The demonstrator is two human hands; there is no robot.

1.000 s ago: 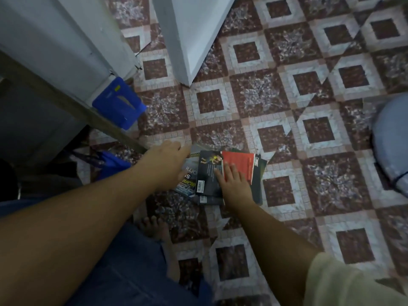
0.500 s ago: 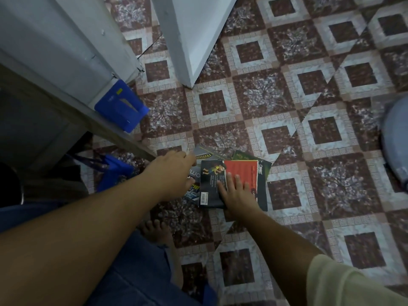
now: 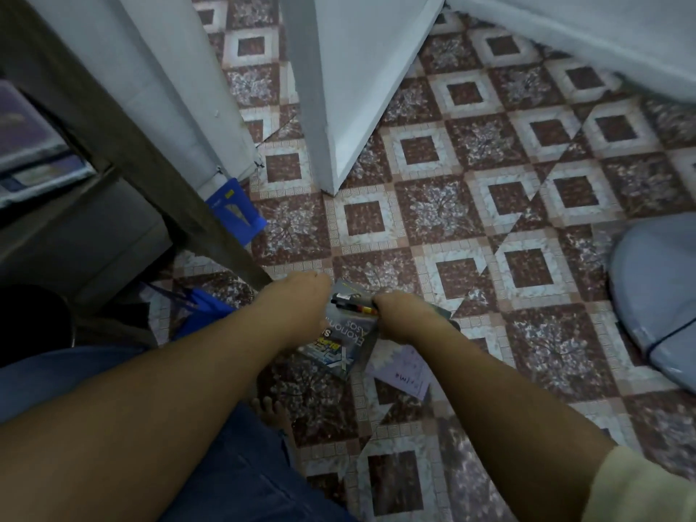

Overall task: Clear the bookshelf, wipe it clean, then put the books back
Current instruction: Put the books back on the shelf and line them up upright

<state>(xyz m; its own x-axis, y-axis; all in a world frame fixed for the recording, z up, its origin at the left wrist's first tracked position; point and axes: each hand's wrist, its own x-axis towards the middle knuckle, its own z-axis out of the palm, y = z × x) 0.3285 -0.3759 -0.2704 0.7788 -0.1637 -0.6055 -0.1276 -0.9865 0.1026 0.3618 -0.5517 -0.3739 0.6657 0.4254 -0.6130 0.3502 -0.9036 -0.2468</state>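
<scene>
A small stack of books (image 3: 341,339) is tilted up off the patterned tile floor in the head view, with a grey cover printed in large letters facing me. My left hand (image 3: 301,308) grips the stack's left side. My right hand (image 3: 405,314) grips its right side, fingers closed over the top edge, where a black and red spine shows. A pale slip of paper with handwriting (image 3: 401,371) lies on the floor just below the stack. The dark wooden bookshelf frame (image 3: 124,145) runs along the left, with some books (image 3: 30,152) lying inside it.
A blue packet (image 3: 235,211) lies at the foot of a white panel (image 3: 354,81). A blue bag (image 3: 199,312) sits under the shelf edge. A grey-blue rounded object (image 3: 663,295) lies at right. My bare foot (image 3: 271,412) is below the stack.
Both hands have gone from resting flat on the pile to gripping it, and the stack has tipped up off the floor. A paper slip now shows beneath. The view has pulled back.
</scene>
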